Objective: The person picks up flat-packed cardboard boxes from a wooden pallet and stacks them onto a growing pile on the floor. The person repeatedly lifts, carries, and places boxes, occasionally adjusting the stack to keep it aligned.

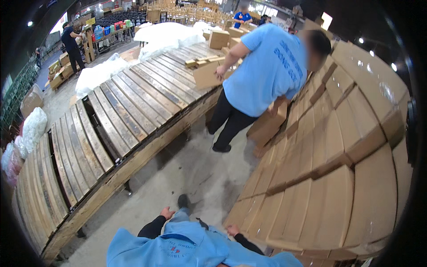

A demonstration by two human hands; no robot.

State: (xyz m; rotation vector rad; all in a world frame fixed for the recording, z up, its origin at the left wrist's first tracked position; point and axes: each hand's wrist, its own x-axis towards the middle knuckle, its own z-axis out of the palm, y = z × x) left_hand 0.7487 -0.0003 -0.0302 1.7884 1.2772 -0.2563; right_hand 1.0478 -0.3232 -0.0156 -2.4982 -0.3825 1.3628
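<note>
My left hand (167, 213) hangs low beside my body, between me and the wooden slatted conveyor table (126, 100). It is empty, with the thumb standing off from the loosely bent fingers. On the other side, my right hand (232, 230) is near the lower end of the stacked cardboard boxes (329, 209), apart from them as far as I can see. Nothing shows in its slack, slightly parted fingers. Ahead, a co-worker (271, 66) in a light blue shirt has one hand on a flat cardboard box (207, 75) at the slatted table's edge.
A concrete aisle (200, 169) runs between table and box wall, with the co-worker standing in it. White plastic wrap (171, 38) lies beyond the table. More boxes (219, 39) sit at its far end. Another person (73, 44) stands at the back left.
</note>
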